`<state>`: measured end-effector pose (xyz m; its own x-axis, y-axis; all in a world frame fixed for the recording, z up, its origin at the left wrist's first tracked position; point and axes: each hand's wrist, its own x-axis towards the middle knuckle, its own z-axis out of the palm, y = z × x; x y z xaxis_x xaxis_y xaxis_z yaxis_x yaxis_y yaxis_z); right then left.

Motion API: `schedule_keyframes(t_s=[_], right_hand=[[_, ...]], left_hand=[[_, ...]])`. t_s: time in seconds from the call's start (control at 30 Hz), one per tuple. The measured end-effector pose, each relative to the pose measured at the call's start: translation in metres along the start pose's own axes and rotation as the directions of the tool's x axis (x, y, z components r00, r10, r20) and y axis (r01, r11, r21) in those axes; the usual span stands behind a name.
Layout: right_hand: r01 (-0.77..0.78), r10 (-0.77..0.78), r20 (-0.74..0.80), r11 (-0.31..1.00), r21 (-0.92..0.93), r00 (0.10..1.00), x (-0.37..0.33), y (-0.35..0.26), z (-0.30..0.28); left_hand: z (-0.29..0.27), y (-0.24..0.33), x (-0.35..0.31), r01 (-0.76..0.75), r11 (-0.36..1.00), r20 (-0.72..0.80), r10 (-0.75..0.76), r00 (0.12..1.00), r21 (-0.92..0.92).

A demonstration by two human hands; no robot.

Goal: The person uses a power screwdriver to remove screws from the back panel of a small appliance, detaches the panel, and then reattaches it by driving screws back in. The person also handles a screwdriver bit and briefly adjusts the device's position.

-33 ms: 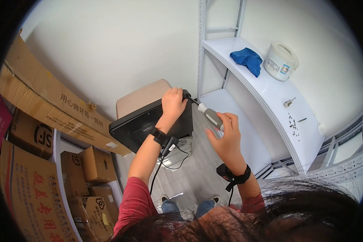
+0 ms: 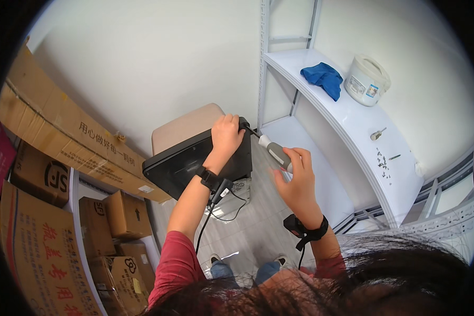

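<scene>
My left hand [image 2: 227, 138] is closed over the upper edge of a black panel [image 2: 181, 167], near its right corner. The panel is tilted and joined to a beige, round-cornered body [image 2: 187, 122] behind it. A screwdriver [image 2: 275, 152] with a grey and white handle slants up to that same corner. Its shaft reaches the corner, where the tip is hidden. My right hand [image 2: 298, 179] has its fingers curled at the handle's rear end, while the thumb stands away from it, a little blurred. Black bands with cables sit on both wrists.
On the white shelf [image 2: 347, 137] at right lie a blue cloth [image 2: 323, 79], a white rice cooker [image 2: 367, 80], a small screwdriver-like tool [image 2: 377, 134] and scattered small dark screws [image 2: 382, 164]. Cardboard boxes [image 2: 126, 215] fill the left side. A cable [image 2: 231, 217] hangs below the panel.
My right thumb has shifted slightly beside the screwdriver handle and is now blurred. My left hand and the panel look unmoved.
</scene>
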<state>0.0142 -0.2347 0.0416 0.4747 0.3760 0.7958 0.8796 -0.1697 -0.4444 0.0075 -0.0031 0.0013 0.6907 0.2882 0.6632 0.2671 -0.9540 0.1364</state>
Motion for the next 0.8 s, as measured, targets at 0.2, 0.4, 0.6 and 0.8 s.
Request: schedule_keyframes(t_s=[0.2,0.4,0.6,0.8], right_hand=[[-0.22,0.26,0.186,0.953,-0.209,0.948,-0.003,0.007,-0.004],[-0.199,0.203,0.127,0.979,-0.045,0.971,-0.006,0.0,-0.004],[-0.339,0.398,0.266,0.909,-0.243,0.878,-0.01,0.016,-0.006],[-0.123,0.119,-0.071,0.991,-0.058,0.99,-0.013,0.025,0.016]], left_hand=[[0.0,0.0,-0.002,0.013,1.0,-0.014,-0.012,1.0,0.011],[0.002,-0.004,-0.001,0.023,0.999,-0.003,-0.023,1.0,0.03],[0.001,-0.003,-0.002,0.036,0.999,0.014,-0.037,0.999,0.031],[0.001,0.0,-0.001,0.014,1.0,0.013,-0.015,1.0,0.022]])
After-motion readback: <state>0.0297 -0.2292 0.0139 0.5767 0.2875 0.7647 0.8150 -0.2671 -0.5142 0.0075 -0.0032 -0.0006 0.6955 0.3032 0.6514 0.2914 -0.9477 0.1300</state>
